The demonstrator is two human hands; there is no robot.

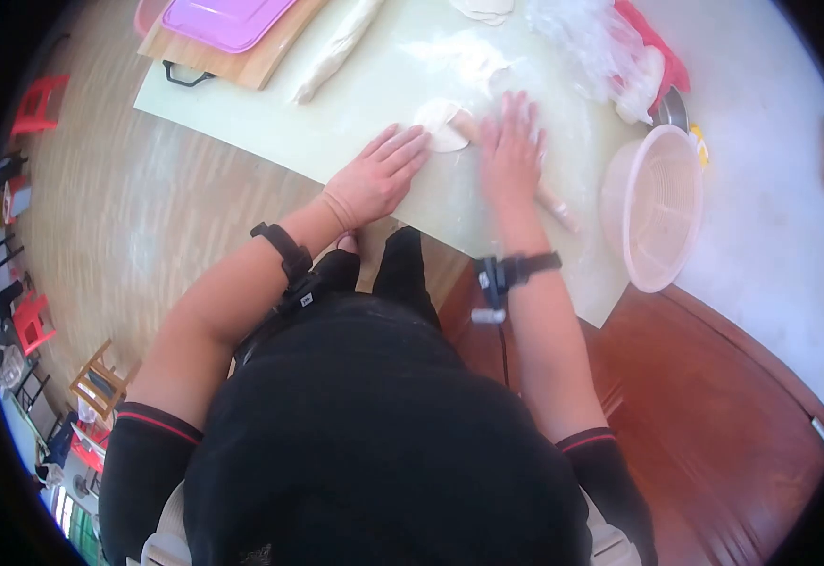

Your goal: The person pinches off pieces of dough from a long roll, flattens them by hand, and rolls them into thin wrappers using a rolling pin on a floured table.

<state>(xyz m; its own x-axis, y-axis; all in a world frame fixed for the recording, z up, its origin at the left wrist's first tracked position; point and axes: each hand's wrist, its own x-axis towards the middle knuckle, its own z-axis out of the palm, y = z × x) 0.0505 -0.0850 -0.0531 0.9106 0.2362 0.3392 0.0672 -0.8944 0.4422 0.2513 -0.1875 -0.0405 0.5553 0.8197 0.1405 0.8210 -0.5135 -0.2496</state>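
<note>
Here we are over the pale worktop, and our right hand is laid flat across a wooden rolling pin, its fingers stretched out straight and close together, not curled around the wood. The pin runs at a slant beneath that hand: one end shows past the palm on the right, and the other pokes out on the left, reaching over the round dough disc. And the disc — thin, pale, lying flat — sits right between our two hands. Over on its left comes our left hand, palm down, fingers nearly straight with only slight gaps, gripping nothing that we can see; the tips are right at the disc's edge, though whether they touch it we cannot tell. Just beyond the disc we have a patch of loose flour, and past that some flat dough rounds at the top of the view. Farther left lies a long dough roll, and beside it a wooden board with a dark handle, carrying a purple tray. Swing over to the right and there's a crumpled clear plastic bag against something red, a metal bowl partly hidden, and nearer us — a light pink basket.
</note>
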